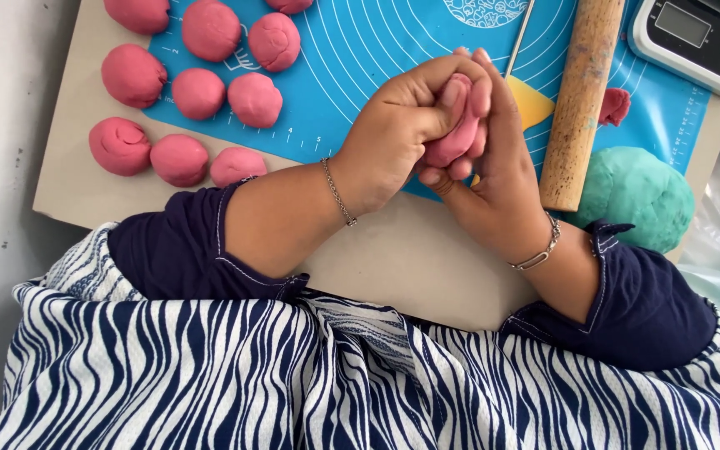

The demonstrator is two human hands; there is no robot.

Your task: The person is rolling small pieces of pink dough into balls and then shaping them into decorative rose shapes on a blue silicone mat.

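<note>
Between the two hands, above the near edge of the blue silicone baking mat [393,50], sits a pink lump of soft dough [453,133]. It is elongated, its long axis running from near the person up and away, slightly tilted to the right; its surface looks smooth and matte, pressed into a rough oval. The left hand [397,137] curls over it from the left, fingers wrapped across its top, and the right hand [502,167] cups it from the right and beneath, fingers closed against it, so both hands are shut around the piece. Each wrist wears a thin metal bracelet.

Just right of the hands lies a wooden rolling pin [578,100], cylindrical and dusty, pointing away from the person. Beside it rests a large rounded mound of green dough [637,196], and a small pink scrap of dough [614,106] lies near the pin's right side. A white digital kitchen scale [697,37] stands at the far right corner. To the left, ten pink dough balls [197,93], smooth and roughly round, lie in loose rows, some on the mat and some on the beige board-like surface [393,250] that carries everything.
</note>
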